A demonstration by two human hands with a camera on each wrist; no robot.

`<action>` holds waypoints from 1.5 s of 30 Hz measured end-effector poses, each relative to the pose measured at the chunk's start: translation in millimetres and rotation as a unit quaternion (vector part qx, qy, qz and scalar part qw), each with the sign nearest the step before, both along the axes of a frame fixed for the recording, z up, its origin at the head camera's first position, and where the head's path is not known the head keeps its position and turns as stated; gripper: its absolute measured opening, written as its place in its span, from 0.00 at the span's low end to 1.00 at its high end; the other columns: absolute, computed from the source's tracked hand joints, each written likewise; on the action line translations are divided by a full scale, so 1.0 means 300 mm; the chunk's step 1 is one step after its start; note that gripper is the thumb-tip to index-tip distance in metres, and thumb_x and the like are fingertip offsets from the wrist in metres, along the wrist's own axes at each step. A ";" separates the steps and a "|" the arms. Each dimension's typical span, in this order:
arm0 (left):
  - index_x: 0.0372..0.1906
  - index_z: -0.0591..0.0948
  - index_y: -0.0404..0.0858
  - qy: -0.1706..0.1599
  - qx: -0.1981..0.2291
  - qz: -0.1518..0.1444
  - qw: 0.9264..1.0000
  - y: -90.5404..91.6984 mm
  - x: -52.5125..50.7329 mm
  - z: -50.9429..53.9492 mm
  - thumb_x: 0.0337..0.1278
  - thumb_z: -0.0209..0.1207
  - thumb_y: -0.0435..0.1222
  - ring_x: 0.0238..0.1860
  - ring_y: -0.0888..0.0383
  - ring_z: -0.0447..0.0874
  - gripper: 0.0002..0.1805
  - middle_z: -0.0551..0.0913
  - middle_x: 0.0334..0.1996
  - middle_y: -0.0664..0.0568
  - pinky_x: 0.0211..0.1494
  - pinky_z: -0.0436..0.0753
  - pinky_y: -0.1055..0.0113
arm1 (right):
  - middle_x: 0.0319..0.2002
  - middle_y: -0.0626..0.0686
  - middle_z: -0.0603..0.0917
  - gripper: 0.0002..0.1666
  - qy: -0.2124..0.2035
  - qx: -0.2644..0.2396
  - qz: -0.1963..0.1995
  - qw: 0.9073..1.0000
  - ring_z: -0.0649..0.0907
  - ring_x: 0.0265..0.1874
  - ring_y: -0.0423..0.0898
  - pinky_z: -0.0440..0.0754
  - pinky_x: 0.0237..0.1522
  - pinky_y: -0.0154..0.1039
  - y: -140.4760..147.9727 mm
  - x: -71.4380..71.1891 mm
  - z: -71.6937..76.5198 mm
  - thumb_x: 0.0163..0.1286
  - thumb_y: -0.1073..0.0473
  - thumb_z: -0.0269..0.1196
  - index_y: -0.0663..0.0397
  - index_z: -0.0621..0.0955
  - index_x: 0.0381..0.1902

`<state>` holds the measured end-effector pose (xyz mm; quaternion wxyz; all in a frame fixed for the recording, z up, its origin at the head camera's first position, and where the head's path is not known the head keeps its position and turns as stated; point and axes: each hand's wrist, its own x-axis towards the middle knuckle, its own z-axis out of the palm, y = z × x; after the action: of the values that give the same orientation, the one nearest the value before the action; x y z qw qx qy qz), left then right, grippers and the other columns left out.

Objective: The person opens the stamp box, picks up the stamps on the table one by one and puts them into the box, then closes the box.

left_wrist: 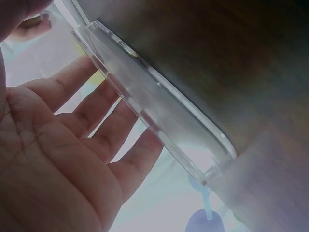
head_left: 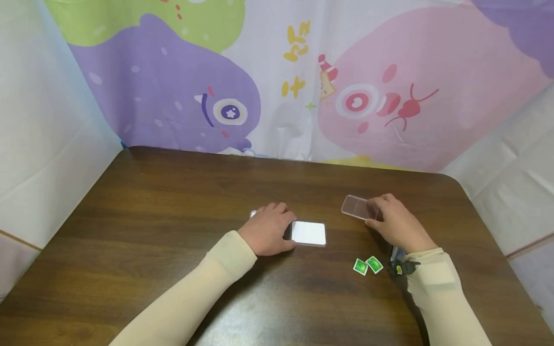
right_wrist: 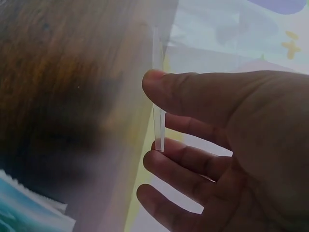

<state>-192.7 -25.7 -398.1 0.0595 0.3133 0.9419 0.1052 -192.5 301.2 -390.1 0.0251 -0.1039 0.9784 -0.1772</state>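
Note:
In the head view my left hand point(head_left: 268, 231) lies across a clear case point(head_left: 324, 235), thumb at its near side and fingers at its far side. White content point(head_left: 308, 233) shows right of the hand; the hand hides the case's middle. In the left wrist view the fingers point(left_wrist: 104, 116) touch the long edge of the clear plastic point(left_wrist: 154, 106). My right hand point(head_left: 398, 223) pinches one end of a flat clear cover point(head_left: 357, 207), tilted over the table. The right wrist view shows the cover point(right_wrist: 158, 125) edge-on between thumb point(right_wrist: 166, 89) and fingers.
Two small green-and-white squares point(head_left: 360, 266) point(head_left: 374, 265) lie on the brown table point(head_left: 173, 192), nearer than the cover and left of my right wrist. A cloth with cartoon figures point(head_left: 281, 120) hangs behind the far edge, with pale cloth at both sides.

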 end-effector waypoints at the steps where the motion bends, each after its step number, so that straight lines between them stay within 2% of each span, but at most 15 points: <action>1: 0.64 0.80 0.41 0.000 0.000 0.000 1.000 0.000 0.000 0.000 0.60 0.69 0.54 0.63 0.45 0.76 0.32 0.79 0.58 0.47 0.68 0.73 0.48 | 0.58 0.70 0.76 0.28 -0.003 0.001 0.000 1.000 0.78 0.52 0.62 0.77 0.53 0.62 0.000 0.000 -0.001 0.70 0.60 0.69 0.68 0.77 0.63; 5: 0.64 0.80 0.41 -0.001 -0.001 0.002 1.000 0.001 -0.001 -0.001 0.60 0.69 0.54 0.63 0.45 0.76 0.32 0.79 0.59 0.47 0.68 0.72 0.47 | 0.59 0.72 0.74 0.28 -0.013 0.002 0.001 1.000 0.78 0.55 0.65 0.76 0.56 0.64 -0.001 -0.002 -0.008 0.71 0.60 0.68 0.68 0.76 0.64; 12: 0.64 0.80 0.41 -0.004 -0.004 0.004 1.000 0.002 0.001 0.001 0.61 0.69 0.54 0.65 0.45 0.75 0.32 0.79 0.59 0.47 0.70 0.70 0.46 | 0.56 0.71 0.77 0.28 -0.028 0.004 -0.009 1.000 0.81 0.50 0.63 0.78 0.52 0.63 -0.008 -0.003 -0.014 0.70 0.61 0.68 0.69 0.76 0.64; 25: 0.64 0.80 0.42 -0.015 0.006 0.007 1.000 0.000 0.001 0.004 0.61 0.68 0.53 0.64 0.46 0.74 0.31 0.78 0.61 0.47 0.70 0.70 0.45 | 0.57 0.71 0.78 0.28 -0.027 0.015 0.002 1.000 0.79 0.55 0.65 0.77 0.55 0.64 0.000 -0.007 -0.028 0.70 0.61 0.68 0.70 0.76 0.63; 31: 0.64 0.80 0.42 -0.013 0.005 0.005 1.000 -0.001 0.001 0.002 0.61 0.68 0.53 0.63 0.46 0.75 0.31 0.78 0.60 0.47 0.70 0.70 0.46 | 0.60 0.72 0.76 0.30 -0.033 0.011 0.001 0.999 0.78 0.57 0.66 0.76 0.57 0.64 -0.007 -0.004 -0.022 0.70 0.59 0.68 0.71 0.75 0.64; 34: 0.63 0.80 0.41 -0.014 0.007 0.005 1.000 -0.002 0.004 -0.003 0.61 0.69 0.53 0.63 0.46 0.75 0.31 0.78 0.59 0.47 0.69 0.70 0.46 | 0.62 0.72 0.74 0.31 -0.022 0.003 0.001 1.000 0.77 0.58 0.66 0.76 0.58 0.64 -0.019 0.007 -0.006 0.70 0.58 0.68 0.70 0.75 0.65; 39: 0.63 0.81 0.41 -0.014 0.013 0.006 1.000 -0.002 0.006 -0.005 0.60 0.69 0.53 0.63 0.45 0.75 0.31 0.79 0.59 0.47 0.69 0.70 0.45 | 0.60 0.67 0.78 0.29 0.011 -0.022 0.027 0.999 0.79 0.54 0.61 0.78 0.55 0.62 -0.065 0.026 0.032 0.70 0.56 0.68 0.67 0.77 0.63; 45: 0.63 0.81 0.41 -0.008 0.014 0.003 1.000 -0.002 0.001 0.002 0.60 0.69 0.52 0.62 0.45 0.76 0.31 0.79 0.59 0.47 0.69 0.71 0.45 | 0.57 0.61 0.81 0.28 0.003 -0.045 0.078 0.996 0.82 0.54 0.58 0.80 0.57 0.58 -0.128 0.041 0.051 0.70 0.55 0.70 0.64 0.78 0.62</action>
<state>-192.5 -26.3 -397.6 0.0618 0.3106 0.9408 0.1211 -180.0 262.9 -374.6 0.0313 -0.1810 0.9584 -0.2186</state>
